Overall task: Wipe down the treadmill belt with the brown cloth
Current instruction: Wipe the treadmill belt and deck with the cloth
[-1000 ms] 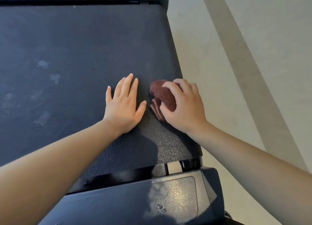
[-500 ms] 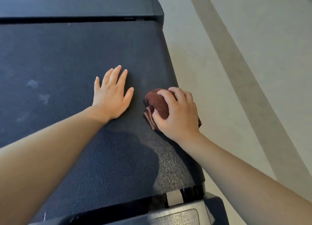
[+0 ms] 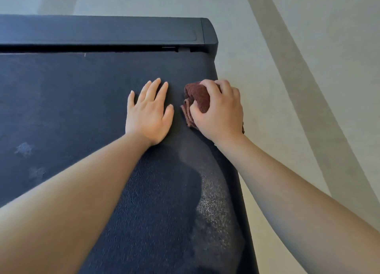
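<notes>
Now | right hand (image 3: 220, 113) grips brown cloth (image 3: 198, 96) on treadmill belt (image 3: 82, 98) | left hand (image 3: 148, 119) flat, fingers straight, beside it

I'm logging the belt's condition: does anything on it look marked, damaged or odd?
Yes: pale, dusty-looking smudges sit on the left of the treadmill belt, far from the brown cloth that the right hand grips near the right edge. The left hand lies flat beside it. No tears show.
</notes>
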A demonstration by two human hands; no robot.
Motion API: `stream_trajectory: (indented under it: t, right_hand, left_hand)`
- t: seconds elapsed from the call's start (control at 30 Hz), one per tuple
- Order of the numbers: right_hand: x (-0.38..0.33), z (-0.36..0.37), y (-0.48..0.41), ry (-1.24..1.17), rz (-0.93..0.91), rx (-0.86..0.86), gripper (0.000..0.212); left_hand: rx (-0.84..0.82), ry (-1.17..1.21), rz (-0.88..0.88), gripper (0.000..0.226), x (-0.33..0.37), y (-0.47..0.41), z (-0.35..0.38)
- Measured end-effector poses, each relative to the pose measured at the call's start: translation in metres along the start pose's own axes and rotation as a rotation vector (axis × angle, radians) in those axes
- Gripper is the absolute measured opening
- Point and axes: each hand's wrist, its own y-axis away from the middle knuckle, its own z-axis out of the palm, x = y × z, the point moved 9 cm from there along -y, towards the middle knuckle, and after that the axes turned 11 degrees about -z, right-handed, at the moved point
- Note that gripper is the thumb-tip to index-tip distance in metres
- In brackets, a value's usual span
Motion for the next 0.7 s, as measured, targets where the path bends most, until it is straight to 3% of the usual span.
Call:
stream_trajectory:
  t: [0.33,0.7]
  right_hand:
    - [0.023,0.037,-0.11,0.048,0.008,-0.057,0.045]
    - [-0.024,0.011,-0.014,0.108,-0.1,-0.111,0.05]
  left_hand:
    - [0.028,0.006,-0.028,0.059,0.0,-0.004,0.002]
    - [0.024,0.178,0.013,0.051,-0.004,-0.001,-0.011]
